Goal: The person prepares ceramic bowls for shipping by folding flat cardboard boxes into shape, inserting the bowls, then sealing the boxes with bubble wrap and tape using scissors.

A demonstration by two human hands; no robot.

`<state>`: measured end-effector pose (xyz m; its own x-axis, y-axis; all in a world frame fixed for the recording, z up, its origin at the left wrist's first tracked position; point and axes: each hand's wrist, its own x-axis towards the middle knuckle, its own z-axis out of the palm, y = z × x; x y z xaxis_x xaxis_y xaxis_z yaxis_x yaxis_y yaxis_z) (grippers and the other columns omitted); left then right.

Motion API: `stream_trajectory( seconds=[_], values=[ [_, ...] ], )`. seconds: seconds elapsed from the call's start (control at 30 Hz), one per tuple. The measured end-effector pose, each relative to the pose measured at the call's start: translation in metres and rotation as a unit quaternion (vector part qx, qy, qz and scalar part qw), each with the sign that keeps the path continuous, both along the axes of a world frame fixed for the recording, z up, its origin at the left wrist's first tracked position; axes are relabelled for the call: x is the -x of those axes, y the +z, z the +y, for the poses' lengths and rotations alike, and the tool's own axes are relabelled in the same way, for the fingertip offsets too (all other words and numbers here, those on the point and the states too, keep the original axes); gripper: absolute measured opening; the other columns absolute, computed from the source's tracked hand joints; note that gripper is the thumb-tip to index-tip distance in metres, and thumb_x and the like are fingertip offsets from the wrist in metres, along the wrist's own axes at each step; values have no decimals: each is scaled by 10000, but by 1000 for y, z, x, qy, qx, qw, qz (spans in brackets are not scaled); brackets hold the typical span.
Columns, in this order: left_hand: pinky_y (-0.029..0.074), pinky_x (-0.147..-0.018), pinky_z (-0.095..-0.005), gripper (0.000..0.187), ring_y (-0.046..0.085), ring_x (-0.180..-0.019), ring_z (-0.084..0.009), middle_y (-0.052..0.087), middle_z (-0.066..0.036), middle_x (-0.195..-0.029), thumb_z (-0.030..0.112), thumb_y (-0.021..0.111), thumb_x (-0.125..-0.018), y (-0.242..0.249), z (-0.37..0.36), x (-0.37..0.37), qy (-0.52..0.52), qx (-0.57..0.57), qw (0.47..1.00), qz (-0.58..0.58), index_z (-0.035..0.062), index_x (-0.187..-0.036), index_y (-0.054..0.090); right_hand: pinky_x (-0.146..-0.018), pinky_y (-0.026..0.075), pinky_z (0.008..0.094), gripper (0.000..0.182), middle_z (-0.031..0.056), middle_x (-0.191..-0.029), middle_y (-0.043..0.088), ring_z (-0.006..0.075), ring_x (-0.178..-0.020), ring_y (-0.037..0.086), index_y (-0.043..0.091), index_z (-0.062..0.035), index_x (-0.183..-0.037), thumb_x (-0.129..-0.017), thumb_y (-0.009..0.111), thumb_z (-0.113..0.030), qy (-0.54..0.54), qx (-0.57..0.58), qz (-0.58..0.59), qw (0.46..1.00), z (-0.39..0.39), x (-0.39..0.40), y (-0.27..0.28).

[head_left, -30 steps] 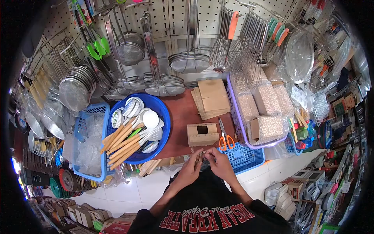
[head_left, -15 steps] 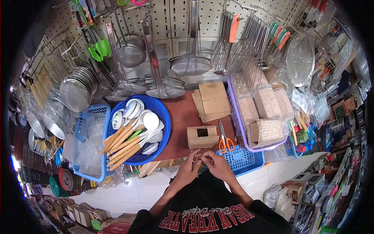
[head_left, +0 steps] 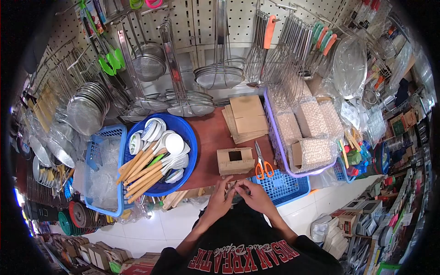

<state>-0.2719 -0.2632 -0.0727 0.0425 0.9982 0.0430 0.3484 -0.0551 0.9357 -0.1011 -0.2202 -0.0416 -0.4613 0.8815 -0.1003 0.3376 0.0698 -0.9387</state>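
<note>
My left hand (head_left: pixel 220 201) and my right hand (head_left: pixel 255 195) are close together at the table's front edge, just in front of my body. The thumb and fingers of each are pinched, and whatever they hold is too small or hidden to make out. Just beyond my fingertips sits a small brown cardboard box (head_left: pixel 223 164) with a dark square window. Orange-handled scissors (head_left: pixel 264 169) lie to its right, blades pointing away from me. Behind the box is a stack of flat cardboard pieces (head_left: pixel 251 117).
A blue basin (head_left: pixel 194 158) at left holds wooden-handled utensils (head_left: pixel 144 176). Beside it a blue basket (head_left: pixel 120 183) contains clear plastic. At right, a purple basket (head_left: pixel 271 121) carries bubble-wrapped boxes (head_left: pixel 314 153), with a blue basket (head_left: pixel 286 189) lower down. Strainers (head_left: pixel 220 78) and whisks (head_left: pixel 286 50) hang behind.
The view has shifted slightly, so the table things appear a little further left. Both hands stay pinched close together in nearly the same place.
</note>
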Motion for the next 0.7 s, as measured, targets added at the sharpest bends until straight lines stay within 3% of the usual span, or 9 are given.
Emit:
stream_trajectory(
  seconds=[0.03, 0.13, 0.27, 0.37, 0.43, 0.7],
  values=[
    [478, -878, -422, 454, 578, -1014, -391, 520, -220, -1164, 124, 573, -984, -2, 0, -1, 7, -8, 1000, 14, 89, -1418, 445, -764, 527, 374, 165, 179, -959, 691, 356, -905, 699, 588, -5, -1063, -983, 590, -149, 0, 4, 5, 1000, 0, -1, -2],
    [476, -850, -385, 439, 567, -998, -363, 485, -193, -1181, 119, 581, -977, -2, 0, -1, 4, -20, 1000, 3, 86, -1400, 467, -716, 516, 299, 143, 97, -908, 670, 162, -771, 647, 594, -1, -1065, -995, 586, -126, 8, -5, 16, 1000, -1, -2, -5],
    [462, -920, -355, 388, 547, -1121, -289, 496, -172, -1255, 58, 566, -977, 6, -1, 0, -12, 65, 997, -42, 61, -1359, 497, -732, 519, 297, 145, 98, -919, 667, 163, -788, 650, 595, 2, -1064, -997, 585, -126, 20, 12, 5, 1000, -1, -3, 0],
    [478, -810, -336, 375, 581, -979, -248, 529, -159, -1198, 94, 570, -981, -3, -1, -1, -18, -15, 998, -64, 56, -1349, 504, -717, 510, 310, 169, 111, -920, 670, 186, -780, 652, 599, -2, -1076, -1001, 581, -152, 26, 21, 7, 999, -2, -6, -5],
    [487, -822, -342, 351, 595, -987, -244, 552, -156, -1205, 84, 559, -985, 3, -3, -1, -20, 35, 996, -74, 42, -1331, 512, -668, 494, 341, 210, 138, -908, 678, 236, -746, 658, 602, -19, -1082, -1006, 578, -213, 27, -1, 34, 999, -2, -7, -14],
    [506, -841, -352, 298, 628, -1012, -253, 579, -156, -1160, 79, 540, -998, -8, -4, -2, -31, 57, 993, -103, 16, -1289, 527, -769, 515, 302, 221, 92, -968, 686, 162, -859, 663, 618, -12, -1099, -1003, 602, -210, 54, 40, 82, 994, -3, -9, -11]
  ],
)
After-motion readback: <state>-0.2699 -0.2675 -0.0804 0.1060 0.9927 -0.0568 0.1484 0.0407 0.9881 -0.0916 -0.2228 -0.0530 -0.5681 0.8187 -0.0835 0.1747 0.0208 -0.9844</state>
